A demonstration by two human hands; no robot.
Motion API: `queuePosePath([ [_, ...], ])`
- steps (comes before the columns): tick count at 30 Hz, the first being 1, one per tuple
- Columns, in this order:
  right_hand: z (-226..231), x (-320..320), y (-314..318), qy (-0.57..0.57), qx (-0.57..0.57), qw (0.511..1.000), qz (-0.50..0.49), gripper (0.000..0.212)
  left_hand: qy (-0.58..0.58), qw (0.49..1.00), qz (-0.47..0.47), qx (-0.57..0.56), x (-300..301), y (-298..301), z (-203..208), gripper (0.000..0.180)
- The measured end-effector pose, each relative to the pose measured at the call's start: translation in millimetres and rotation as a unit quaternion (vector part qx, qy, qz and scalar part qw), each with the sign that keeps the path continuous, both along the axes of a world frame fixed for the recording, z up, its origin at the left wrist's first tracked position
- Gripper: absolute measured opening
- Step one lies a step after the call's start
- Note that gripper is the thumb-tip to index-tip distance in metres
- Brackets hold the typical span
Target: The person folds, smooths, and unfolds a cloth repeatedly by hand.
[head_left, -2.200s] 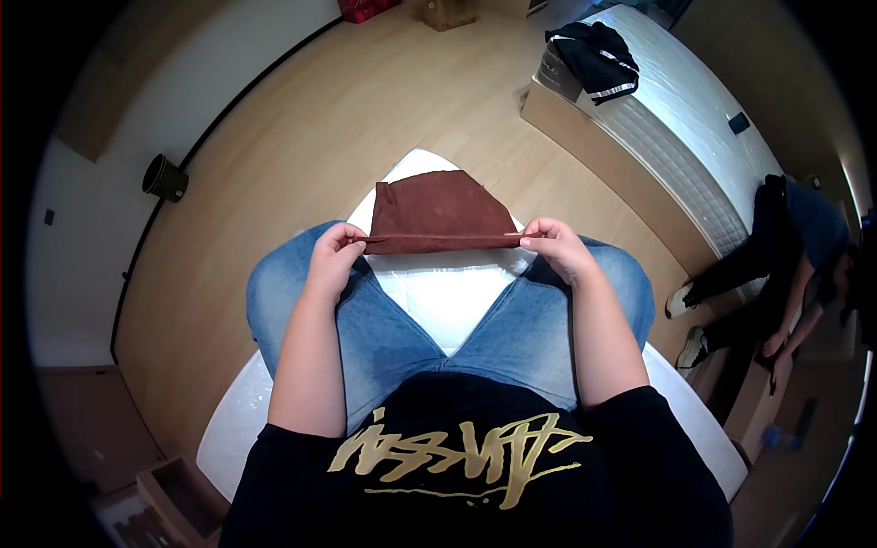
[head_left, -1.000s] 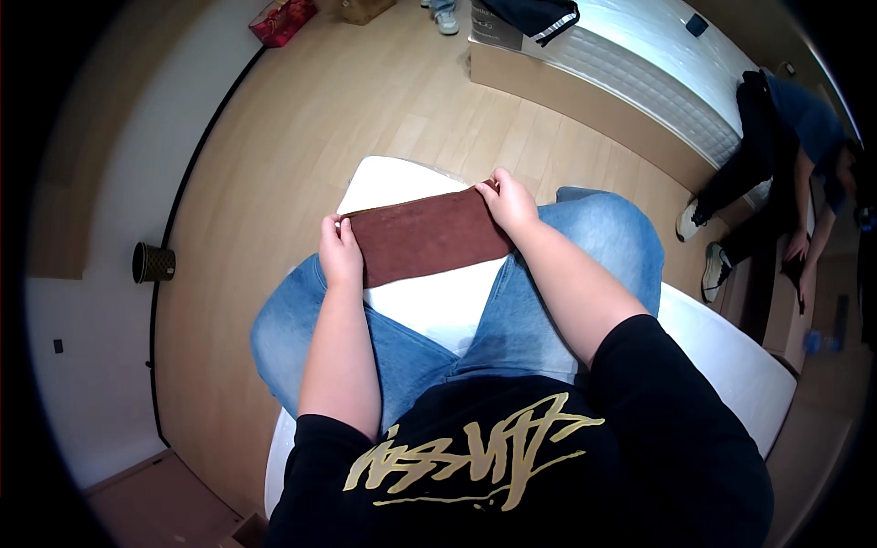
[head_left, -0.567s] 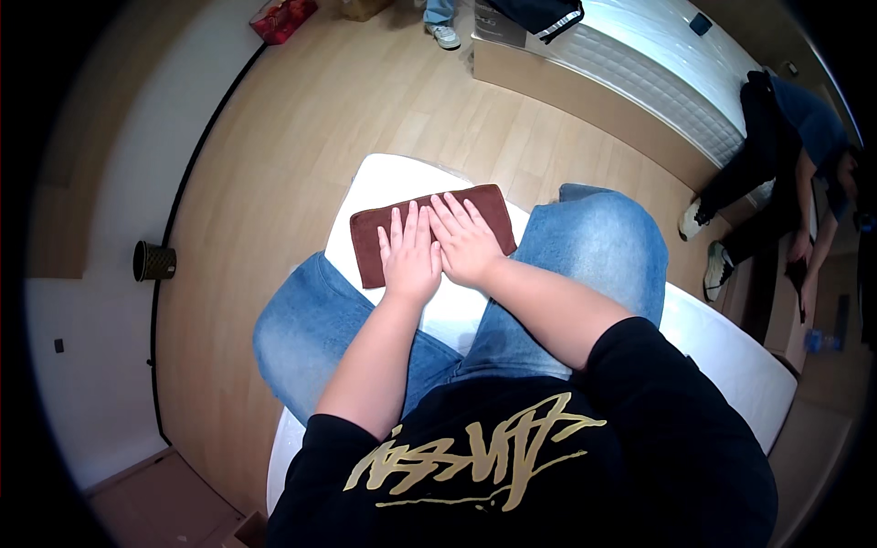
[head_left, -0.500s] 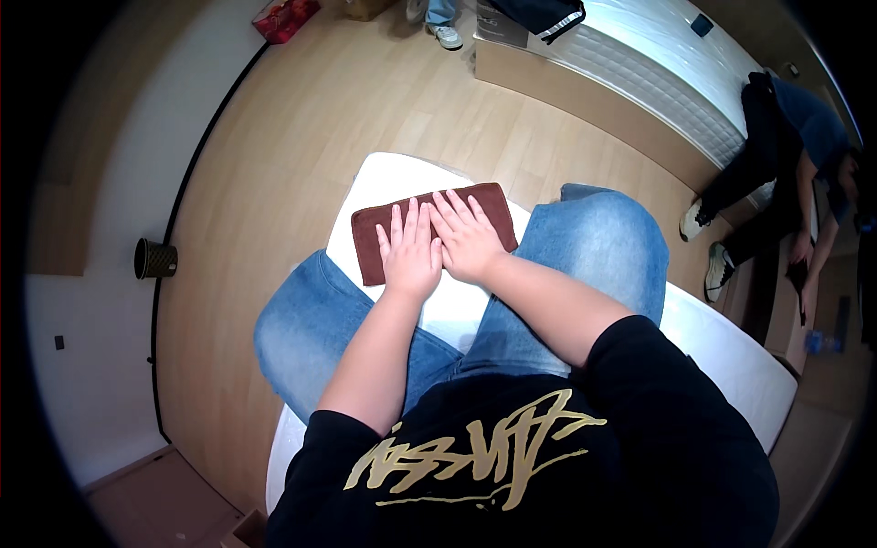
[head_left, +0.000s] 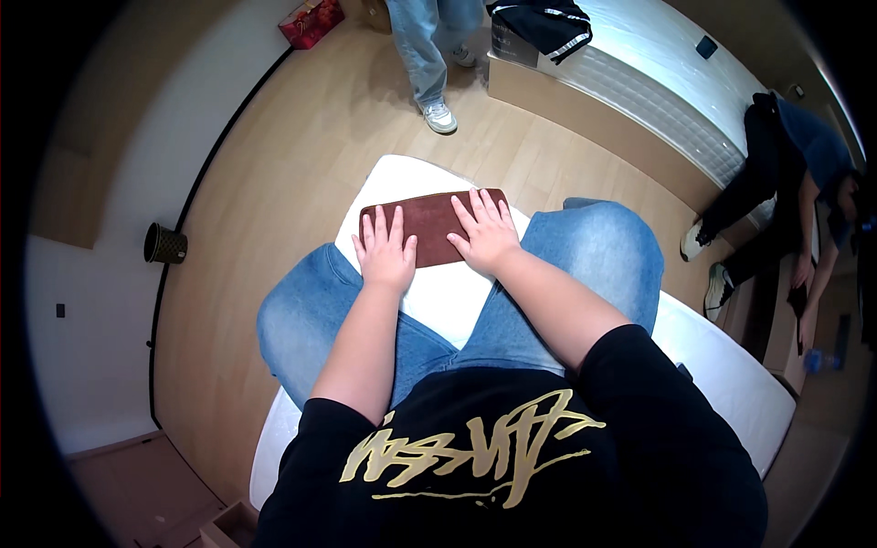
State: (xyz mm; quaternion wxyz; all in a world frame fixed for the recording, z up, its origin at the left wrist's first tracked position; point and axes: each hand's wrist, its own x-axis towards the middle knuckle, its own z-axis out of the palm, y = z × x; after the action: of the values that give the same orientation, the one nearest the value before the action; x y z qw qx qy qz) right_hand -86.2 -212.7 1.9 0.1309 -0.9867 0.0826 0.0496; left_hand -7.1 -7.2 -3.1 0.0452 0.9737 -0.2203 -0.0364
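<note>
A folded brown cloth [head_left: 427, 226] lies flat on the white surface [head_left: 402, 173] between my knees. My left hand [head_left: 384, 251] rests on the cloth's left end with its fingers spread. On the right end lies my right hand [head_left: 489, 233], its fingers also spread and stretched out. Both palms face down, and a strip of bare cloth shows between them. Neither hand grips anything.
Beyond the white surface another person in light jeans [head_left: 422, 55] stands on the wooden floor. A mattress on a bed base [head_left: 630, 100] runs along the far right. There, another person [head_left: 799, 164] bends over. A dark wastebasket [head_left: 165, 243] stands by the left wall.
My hands have slid apart from the middle of the cloth toward its two ends. The cloth now lies straighter. At the far side, the person in jeans has stepped nearer.
</note>
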Motion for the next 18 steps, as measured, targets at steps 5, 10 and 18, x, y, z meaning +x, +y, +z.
queuePosePath([
  [5,1.9,-3.0,-3.0,0.039,0.025,0.999,-0.021,0.074,0.024,0.998,0.057,0.015,1.1,5.4,-1.1,0.072],
  [10,-6.6,5.2,-14.6,-0.019,0.041,0.998,-0.041,0.068,0.016,0.987,0.105,-0.118,-33.7,-19.7,21.3,0.068],
  [18,-8.5,45.5,-0.4,-0.164,0.097,0.982,0.006,0.043,0.515,0.547,0.378,-0.54,-94.8,-11.7,-0.2,0.027],
])
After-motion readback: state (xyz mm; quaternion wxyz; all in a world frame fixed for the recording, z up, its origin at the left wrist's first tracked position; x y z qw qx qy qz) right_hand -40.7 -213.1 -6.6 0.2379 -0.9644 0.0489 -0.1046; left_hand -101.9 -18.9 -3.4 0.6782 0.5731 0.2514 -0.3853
